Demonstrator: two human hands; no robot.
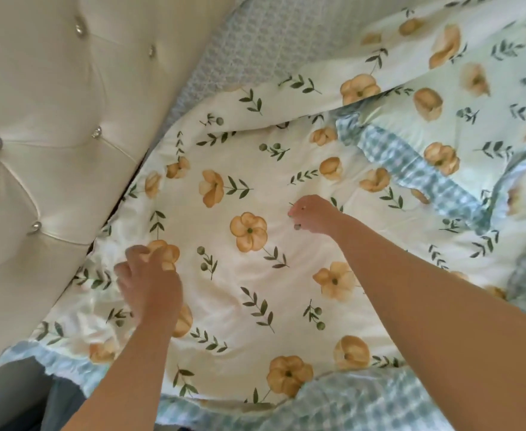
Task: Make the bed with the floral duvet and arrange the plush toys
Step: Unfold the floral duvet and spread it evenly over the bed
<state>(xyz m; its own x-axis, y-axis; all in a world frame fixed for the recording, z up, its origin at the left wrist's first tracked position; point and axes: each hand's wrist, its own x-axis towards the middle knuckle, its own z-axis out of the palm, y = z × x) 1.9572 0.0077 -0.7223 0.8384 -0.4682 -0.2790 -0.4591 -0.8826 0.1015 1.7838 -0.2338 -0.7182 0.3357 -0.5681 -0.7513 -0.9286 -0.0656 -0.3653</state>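
Note:
The floral duvet [255, 188], cream with orange flowers and green sprigs, covers most of the bed. A blue checked frill [410, 169] edges its folds. My left hand [149, 281] rests on the duvet near the headboard, fingers bent and blurred, seeming to pinch the fabric. My right hand [311, 214] lies further out on the duvet with the fingers curled into the cloth. The duvet is bunched and wrinkled near the headboard edge. No plush toys are in view.
A cream tufted headboard [47, 126] with shiny buttons fills the left side. A strip of blue patterned sheet [255, 42] shows beyond the duvet at the top. The bed's near edge with the checked frill [348, 405] runs along the bottom.

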